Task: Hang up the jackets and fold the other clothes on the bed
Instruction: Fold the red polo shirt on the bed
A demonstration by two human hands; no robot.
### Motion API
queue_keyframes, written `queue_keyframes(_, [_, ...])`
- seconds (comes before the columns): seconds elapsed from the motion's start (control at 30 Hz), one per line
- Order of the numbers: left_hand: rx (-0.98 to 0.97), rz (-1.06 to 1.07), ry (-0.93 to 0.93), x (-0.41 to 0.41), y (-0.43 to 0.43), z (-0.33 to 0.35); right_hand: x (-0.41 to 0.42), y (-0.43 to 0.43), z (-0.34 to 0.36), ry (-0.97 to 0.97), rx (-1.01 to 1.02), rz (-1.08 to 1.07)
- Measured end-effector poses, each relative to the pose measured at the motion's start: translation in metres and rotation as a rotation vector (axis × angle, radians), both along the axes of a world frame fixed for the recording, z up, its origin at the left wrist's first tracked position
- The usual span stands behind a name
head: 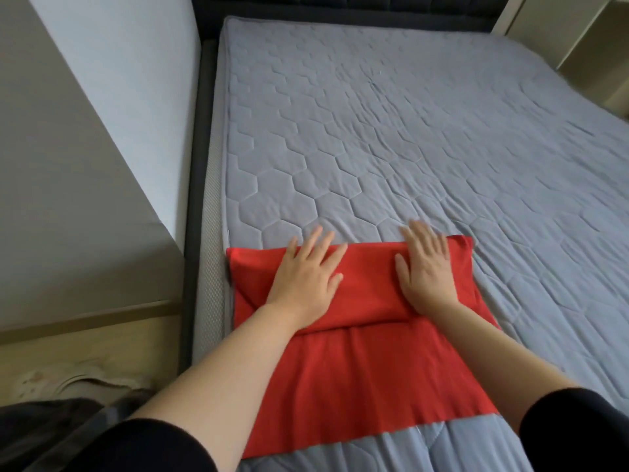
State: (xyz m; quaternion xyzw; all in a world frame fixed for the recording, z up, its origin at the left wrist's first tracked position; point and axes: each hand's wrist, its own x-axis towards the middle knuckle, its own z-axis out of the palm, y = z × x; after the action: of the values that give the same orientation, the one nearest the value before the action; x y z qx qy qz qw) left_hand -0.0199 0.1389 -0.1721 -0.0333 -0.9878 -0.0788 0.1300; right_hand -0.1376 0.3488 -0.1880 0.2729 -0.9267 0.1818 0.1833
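Note:
A red garment lies flat on the near left part of the bed, its far end folded back over itself into a thicker band. My left hand rests palm down on the left side of that folded band, fingers spread. My right hand presses flat on the right side of the band, fingers together, reaching to its far edge. Neither hand grips the cloth. No jackets or other clothes show on the bed.
The grey quilted mattress cover stretches far and right of the garment. A dark bed frame and headboard border it. A wall stands left, with wooden floor and a dark cloth heap at the bottom left.

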Motion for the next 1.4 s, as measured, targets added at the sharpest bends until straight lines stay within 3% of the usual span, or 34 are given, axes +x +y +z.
queue_keyframes(0.07, [-0.092,0.052,-0.217,0.004,-0.005,-0.020,0.001,0.015,-0.017,-0.211,0.181,-0.065])
queue_keyframes(0.17, [-0.090,0.138,-0.294,0.002,-0.032,-0.027,-0.017,0.031,-0.024,-0.411,0.231,-0.234])
queue_keyframes(0.27, [-0.044,0.148,-0.400,-0.011,-0.050,-0.015,-0.043,0.022,-0.009,-0.462,0.354,-0.151])
queue_keyframes(0.4, [0.092,0.147,-0.515,-0.024,-0.055,0.012,-0.070,0.008,0.027,-0.674,0.611,-0.026])
queue_keyframes(0.5, [0.078,0.157,-0.519,-0.027,-0.052,0.040,-0.077,0.002,0.056,-0.674,0.820,-0.002])
queue_keyframes(0.57, [0.027,0.209,-0.401,-0.028,-0.046,0.059,-0.077,0.002,0.074,-0.508,0.844,0.002])
queue_keyframes(0.63, [-0.045,0.251,-0.226,-0.024,-0.037,0.076,-0.073,0.007,0.090,-0.307,0.728,0.019])
queue_keyframes(0.7, [-0.089,0.257,-0.116,-0.012,-0.030,0.089,-0.061,0.015,0.102,-0.247,0.561,0.039])
queue_keyframes(0.9, [-0.183,0.094,-0.181,0.062,-0.010,0.068,0.023,0.064,0.095,-0.179,0.411,0.142])
queue_keyframes(1.0, [-0.231,0.016,-0.362,0.080,-0.003,0.060,0.067,0.087,0.072,-0.185,0.433,0.153])
queue_keyframes(1.1, [-0.248,-0.036,-0.757,0.093,0.001,0.055,0.103,0.104,0.044,-0.329,0.502,0.138])
queue_keyframes(1.17, [-0.134,0.033,-0.863,0.099,0.005,0.048,0.113,0.112,0.033,-0.440,0.341,0.138])
queue_keyframes(1.3, [0.075,0.300,-0.494,0.094,0.013,0.045,0.102,0.107,0.037,-0.626,-0.258,-0.149])
queue_keyframes(1.4, [0.159,0.579,-0.222,0.087,0.005,0.041,0.073,0.106,0.039,-0.464,-0.319,-0.425])
